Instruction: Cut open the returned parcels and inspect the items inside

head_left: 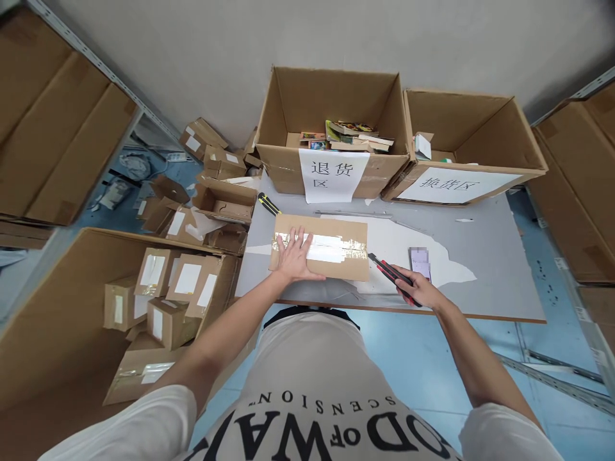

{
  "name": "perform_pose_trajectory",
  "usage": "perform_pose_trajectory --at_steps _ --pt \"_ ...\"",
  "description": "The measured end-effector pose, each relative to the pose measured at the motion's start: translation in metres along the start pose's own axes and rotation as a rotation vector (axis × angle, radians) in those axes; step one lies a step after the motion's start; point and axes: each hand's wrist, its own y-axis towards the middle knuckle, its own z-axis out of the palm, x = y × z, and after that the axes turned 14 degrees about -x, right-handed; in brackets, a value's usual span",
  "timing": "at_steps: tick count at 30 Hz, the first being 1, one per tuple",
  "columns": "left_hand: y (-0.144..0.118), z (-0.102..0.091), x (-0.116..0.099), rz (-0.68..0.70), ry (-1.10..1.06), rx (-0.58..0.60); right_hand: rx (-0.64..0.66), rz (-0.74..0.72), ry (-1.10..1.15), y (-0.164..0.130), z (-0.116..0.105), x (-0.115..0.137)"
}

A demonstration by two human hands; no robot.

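Observation:
A flat brown cardboard parcel (pixel 336 234), sealed with clear tape and a white label, lies on the grey table (pixel 480 256) in front of me. My left hand (pixel 295 256) rests flat on its left end, fingers spread. My right hand (pixel 420 291) grips a red and black utility knife (pixel 387 269), whose tip points at the parcel's right near corner. A phone (pixel 420 261) lies on the table just beyond my right hand.
Two open cartons stand at the table's back: one (pixel 288 160) with a paper sign and books, one (pixel 480 169) nearly bare. A yellow and black knife (pixel 268 203) lies left of the parcel. A big carton (pixel 72 320) of small parcels sits on the floor at left.

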Motion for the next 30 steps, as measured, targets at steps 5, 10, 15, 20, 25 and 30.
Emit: perform_pose_trajectory --at_steps 5,10,15,20,25,30 --pt "0.001 -0.001 0.000 0.002 0.008 -0.006 0.027 0.035 0.079 -0.014 0.024 -0.021" --pt "-0.002 -0.001 0.000 0.026 0.005 -0.030 -0.008 0.042 0.116 -0.024 0.029 -0.020" --pt "-0.007 -0.003 -0.001 0.048 -0.003 -0.044 0.031 0.075 0.090 -0.027 0.012 -0.011" --pt "-0.007 -0.004 0.000 0.060 -0.007 -0.041 0.073 0.174 0.019 -0.041 -0.023 -0.012" --pt "-0.007 -0.003 0.000 0.072 0.001 -0.042 -0.174 0.190 0.075 -0.049 -0.030 -0.045" --pt "-0.010 -0.002 0.002 0.120 0.008 -0.086 -0.494 0.121 -0.141 -0.009 0.025 -0.086"
